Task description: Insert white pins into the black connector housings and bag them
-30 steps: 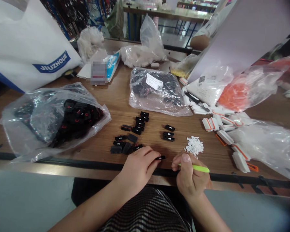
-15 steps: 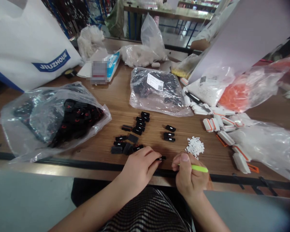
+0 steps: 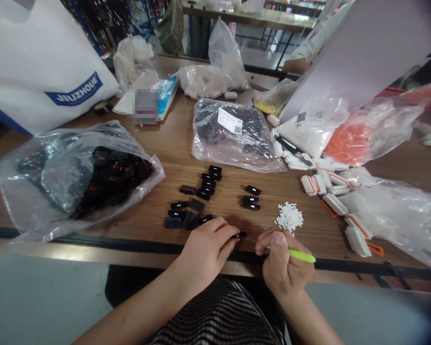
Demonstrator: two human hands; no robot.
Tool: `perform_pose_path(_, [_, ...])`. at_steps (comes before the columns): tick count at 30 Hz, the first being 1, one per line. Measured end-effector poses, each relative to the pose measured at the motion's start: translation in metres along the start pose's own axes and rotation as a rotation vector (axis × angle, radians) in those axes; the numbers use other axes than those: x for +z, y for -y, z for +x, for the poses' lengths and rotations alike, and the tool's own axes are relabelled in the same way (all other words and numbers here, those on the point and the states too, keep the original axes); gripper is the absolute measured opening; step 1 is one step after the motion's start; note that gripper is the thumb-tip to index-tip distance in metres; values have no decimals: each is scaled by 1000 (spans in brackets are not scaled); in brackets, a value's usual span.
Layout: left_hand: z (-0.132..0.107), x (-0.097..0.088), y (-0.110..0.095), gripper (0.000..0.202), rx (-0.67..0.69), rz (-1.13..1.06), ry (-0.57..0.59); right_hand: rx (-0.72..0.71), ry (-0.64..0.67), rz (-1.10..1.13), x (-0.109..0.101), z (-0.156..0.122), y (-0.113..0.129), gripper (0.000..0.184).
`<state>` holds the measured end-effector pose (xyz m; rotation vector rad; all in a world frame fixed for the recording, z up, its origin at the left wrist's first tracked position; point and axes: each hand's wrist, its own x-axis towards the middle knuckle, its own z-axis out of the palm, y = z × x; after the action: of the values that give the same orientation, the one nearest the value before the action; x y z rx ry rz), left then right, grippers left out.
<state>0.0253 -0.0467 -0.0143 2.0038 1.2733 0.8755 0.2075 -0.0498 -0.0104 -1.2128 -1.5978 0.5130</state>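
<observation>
Near the table's front edge, my left hand (image 3: 209,247) is closed on a small black connector housing (image 3: 242,235), whose end sticks out past my fingertips. My right hand (image 3: 285,266) grips a thin pick with a lime-green handle (image 3: 301,256). The pick's fine metal shaft points left toward the housing; whether its tip touches cannot be made out. Just beyond my right hand lies a pile of tiny white plugs (image 3: 289,216). More black connector housings (image 3: 208,184) lie in a loose group beyond my left hand, and a few others (image 3: 251,199) sit to their right.
An opened clear bag of black housings (image 3: 118,177) lies on the left, a sealed labelled bag (image 3: 233,129) at the back. White pieces with orange seals (image 3: 335,203) and a clear bag (image 3: 398,215) crowd the right. A white JIUZHOUE bag (image 3: 50,62) stands back left.
My right hand and the pick have shifted slightly right, away from the housing, so the thin metal shaft now shows. My left hand stays in place with the housing.
</observation>
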Motion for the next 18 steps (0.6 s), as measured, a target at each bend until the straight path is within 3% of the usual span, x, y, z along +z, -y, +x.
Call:
perform_pose_path(12, [-1,1,-1,15,0,-5,4,-34,43,-64,2,2,1,32])
perform_pose_path(18, [1,-1,0,14,11,11,-5,-40,132,-73,3,6,2,28])
